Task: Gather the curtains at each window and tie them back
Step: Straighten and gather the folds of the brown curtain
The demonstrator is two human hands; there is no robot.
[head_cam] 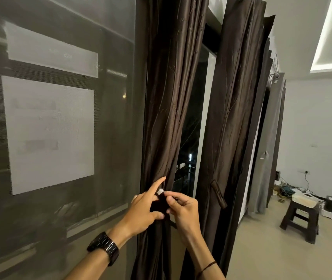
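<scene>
Both forearms reach up from the bottom edge, a dark watch point(105, 248) on the left wrist and a thin cord band point(207, 266) on the right. They meet at the tieback point(159, 203), a dark strap with a small white patch at its upper end, wrapped around the near curtain point(167, 98) where the brown folds are pinched into a narrow waist.

The left hand point(143, 211) lies against the strap with its forefinger stretched up along the folds and its thumb pressed low on the band. The right hand point(183, 209) has its fingers curled in tight, thumb and forefinger nipping the strap's end just beside the white patch.

This cloth looks light, soft and a little glossy, so I'd expect it to slide and spring out of a loose grip. The bundle is best squeezed at the waist with one whole hand. The strap is limp and wants holding by its very end, so the white patch, likely a fastener, can be pressed flat.

Left of the near curtain is a mesh window screen point(60, 118); right of it, dark glass. Further right hangs a second curtain point(235, 98), already tied with its own strap point(218, 194). Well beyond that stands a dark stool point(300, 221) on the floor, with cables against the far wall.
</scene>
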